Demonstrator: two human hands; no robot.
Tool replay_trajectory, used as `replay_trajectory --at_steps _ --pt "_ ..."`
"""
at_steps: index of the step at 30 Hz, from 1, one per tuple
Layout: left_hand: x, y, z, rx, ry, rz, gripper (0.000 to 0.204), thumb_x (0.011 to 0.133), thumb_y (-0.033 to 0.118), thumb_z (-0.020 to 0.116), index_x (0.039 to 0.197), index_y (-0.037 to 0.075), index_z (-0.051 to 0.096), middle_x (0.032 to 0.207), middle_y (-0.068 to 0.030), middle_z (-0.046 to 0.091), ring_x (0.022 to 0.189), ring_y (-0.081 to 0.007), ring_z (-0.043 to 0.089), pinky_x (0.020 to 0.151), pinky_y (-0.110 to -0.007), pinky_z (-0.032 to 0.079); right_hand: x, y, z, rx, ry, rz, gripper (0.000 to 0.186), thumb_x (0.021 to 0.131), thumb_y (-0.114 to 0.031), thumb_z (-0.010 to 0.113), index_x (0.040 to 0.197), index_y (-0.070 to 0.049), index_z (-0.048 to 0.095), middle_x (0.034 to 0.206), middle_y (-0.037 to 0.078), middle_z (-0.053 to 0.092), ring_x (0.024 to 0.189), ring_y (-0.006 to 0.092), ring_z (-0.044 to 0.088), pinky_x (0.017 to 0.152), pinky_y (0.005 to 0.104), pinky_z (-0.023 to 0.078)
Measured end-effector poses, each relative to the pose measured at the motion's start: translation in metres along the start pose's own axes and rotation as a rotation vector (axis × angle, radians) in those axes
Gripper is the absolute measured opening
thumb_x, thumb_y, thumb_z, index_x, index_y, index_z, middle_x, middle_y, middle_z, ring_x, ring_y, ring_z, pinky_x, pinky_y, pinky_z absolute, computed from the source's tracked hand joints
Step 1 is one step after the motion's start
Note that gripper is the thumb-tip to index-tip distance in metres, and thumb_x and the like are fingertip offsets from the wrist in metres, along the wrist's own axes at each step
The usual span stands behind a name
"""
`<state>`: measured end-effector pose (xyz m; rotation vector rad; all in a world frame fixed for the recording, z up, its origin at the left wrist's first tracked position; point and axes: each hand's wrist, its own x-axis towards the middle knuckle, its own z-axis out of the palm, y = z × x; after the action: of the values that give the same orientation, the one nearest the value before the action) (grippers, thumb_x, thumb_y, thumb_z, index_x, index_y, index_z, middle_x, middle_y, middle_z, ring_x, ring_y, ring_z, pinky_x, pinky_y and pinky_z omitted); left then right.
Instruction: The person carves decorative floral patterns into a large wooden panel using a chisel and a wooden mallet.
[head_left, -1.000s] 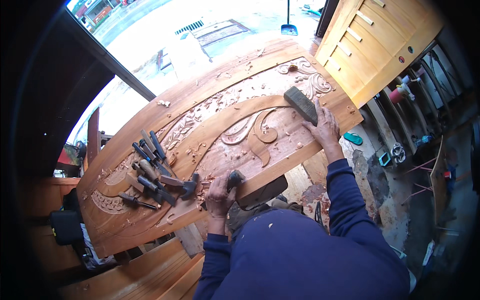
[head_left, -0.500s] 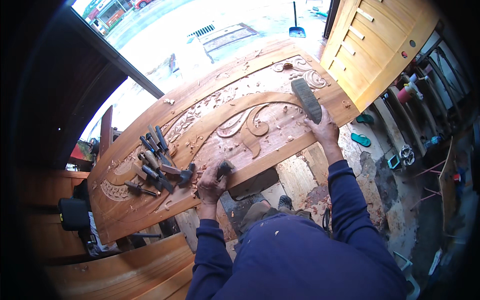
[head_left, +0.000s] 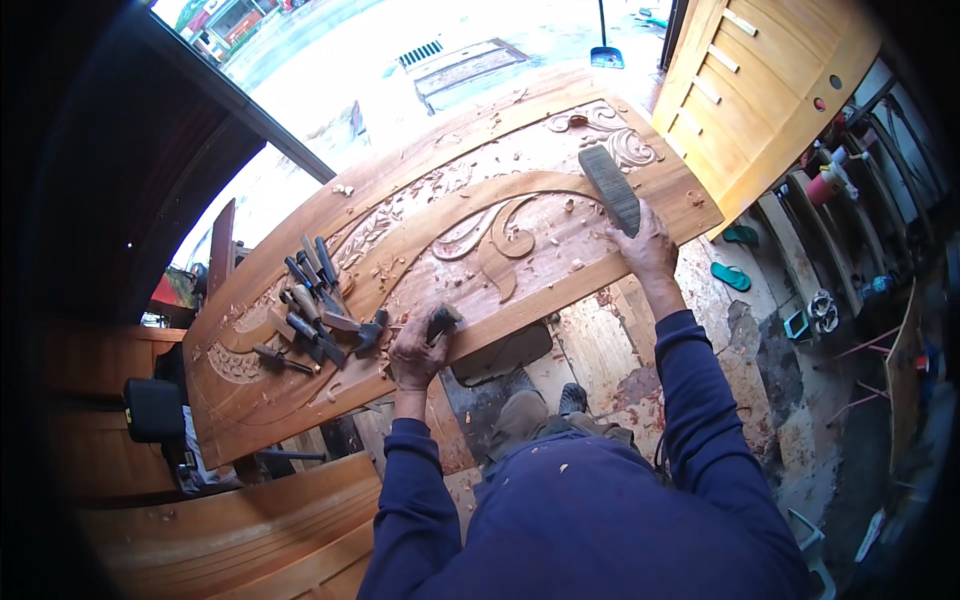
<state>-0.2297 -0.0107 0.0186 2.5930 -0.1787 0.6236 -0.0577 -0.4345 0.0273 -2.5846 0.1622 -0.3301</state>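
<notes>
A wide carved wooden panel (head_left: 560, 285) lies in front of me, with scroll and leaf relief and scattered shavings. My right hand (head_left: 648, 248) is closed around the near end of a long dark grey block (head_left: 608, 188), which rests over the panel's right part, near the carved scrolls. At the panel's near edge, left of the middle, my left hand (head_left: 416, 352) is closed on a small dark object (head_left: 443, 320) whose kind I cannot make out. Just left of that hand lie a hammer (head_left: 371, 330) and a pile of chisels (head_left: 315, 300).
A yellowish wooden door (head_left: 770, 90) leans at the far right. Green slippers (head_left: 731, 277) lie on the plank floor beyond my right arm. At left are a black case (head_left: 153, 410) and more woodwork (head_left: 250, 525). A blue dustpan (head_left: 606, 57) stands outside the opening.
The whole view has shifted a little. Both hands keep their grips; the block in my right hand has tilted slightly, its far end leftward.
</notes>
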Motion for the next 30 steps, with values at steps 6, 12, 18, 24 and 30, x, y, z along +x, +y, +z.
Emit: replay_trajectory --at_steps 6,12,18,24,30 --pt "0.002 0.003 -0.001 -0.003 -0.016 -0.002 0.05 0.086 0.026 0.086 0.131 0.008 0.071 0.124 -0.0146 0.076 0.112 -0.0322 0.075 0.096 -0.04 0.06 0.0 0.003 0.002 -0.012 0.044 -0.013 0.088 0.083 -0.047 0.086 0.151 -0.004 0.051 0.137 0.024 0.066 0.125 0.0404 0.065 0.105 0.0476 0.053" --pt "0.003 0.004 -0.004 0.004 -0.042 0.003 0.054 0.087 0.027 0.085 0.134 0.008 0.069 0.126 -0.0157 0.075 0.113 -0.0332 0.074 0.096 -0.04 0.059 -0.002 -0.004 -0.003 0.009 0.029 -0.011 0.088 0.082 -0.049 0.086 0.147 0.001 0.054 0.137 0.025 0.066 0.125 0.0405 0.065 0.108 0.0471 0.052" --pt "0.003 0.002 -0.008 0.022 -0.102 -0.055 0.056 0.086 0.029 0.086 0.136 0.01 0.069 0.119 -0.0145 0.076 0.104 -0.0321 0.075 0.089 -0.041 0.06 -0.004 -0.014 -0.008 0.022 0.033 -0.012 0.084 0.082 -0.044 0.088 0.146 -0.001 0.055 0.134 0.024 0.067 0.123 0.0401 0.066 0.104 0.0467 0.053" --pt "0.006 -0.006 -0.003 0.075 -0.129 -0.03 0.064 0.086 0.033 0.083 0.144 0.015 0.064 0.101 -0.0096 0.07 0.089 -0.0301 0.071 0.074 -0.042 0.059 -0.003 -0.019 -0.01 0.008 0.0 0.05 0.082 0.082 -0.042 0.088 0.147 -0.005 0.055 0.131 0.022 0.069 0.12 0.0397 0.068 0.1 0.0471 0.055" --pt "0.012 -0.002 -0.006 0.015 -0.201 -0.094 0.061 0.085 0.027 0.085 0.141 0.013 0.067 0.102 -0.0129 0.072 0.088 -0.0328 0.072 0.076 -0.042 0.058 -0.004 -0.026 -0.012 -0.011 -0.013 0.092 0.081 0.083 -0.044 0.088 0.147 -0.006 0.057 0.126 0.022 0.072 0.113 0.0403 0.071 0.096 0.0465 0.056"
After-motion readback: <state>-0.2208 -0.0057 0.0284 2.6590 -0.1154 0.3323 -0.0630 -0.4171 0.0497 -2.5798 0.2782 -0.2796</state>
